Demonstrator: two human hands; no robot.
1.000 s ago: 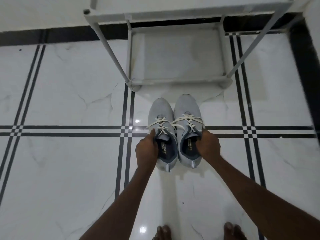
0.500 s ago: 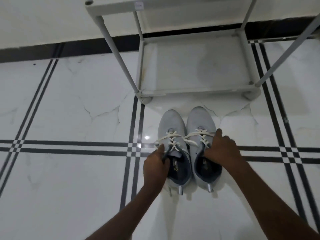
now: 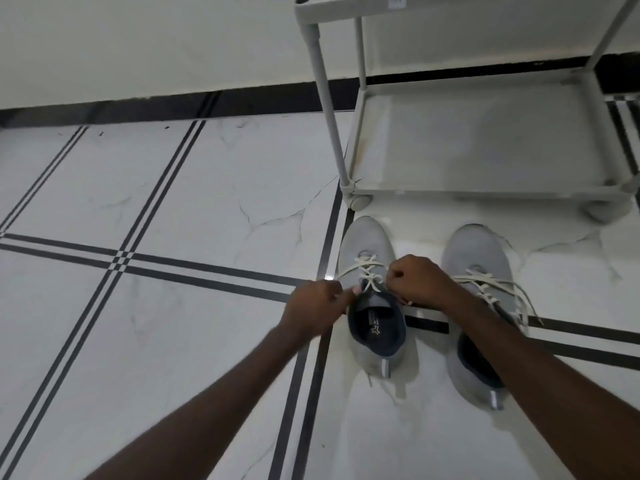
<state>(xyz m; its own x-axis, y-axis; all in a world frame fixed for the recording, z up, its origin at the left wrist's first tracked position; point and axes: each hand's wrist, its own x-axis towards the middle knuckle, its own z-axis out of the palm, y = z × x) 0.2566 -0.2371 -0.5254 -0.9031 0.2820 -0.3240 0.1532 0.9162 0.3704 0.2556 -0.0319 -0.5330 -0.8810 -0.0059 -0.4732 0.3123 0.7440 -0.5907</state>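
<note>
Two grey sneakers with white laces stand on the tiled floor, toes pointing at a rack. The left sneaker (image 3: 367,239) has a dark lining and sits between my hands. My left hand (image 3: 317,308) grips the left edge of its opening beside the tongue. My right hand (image 3: 417,277) is curled at the right side of its laces (image 3: 369,271), seemingly pinching them. The right sneaker (image 3: 476,252) stands apart to the right, partly hidden under my right forearm, its laces loose.
A white plastic shoe rack (image 3: 485,190) stands just beyond the sneakers' toes, its bottom shelf bare, posts rising at its corners. White marble floor with black stripe lines (image 3: 207,268) spreads left. A wall with a black skirting (image 3: 173,102) runs along the back.
The sneakers stood side by side touching; now the right one stands apart to the right. My right hand left it and came onto the left sneaker's laces. The view shifted left.
</note>
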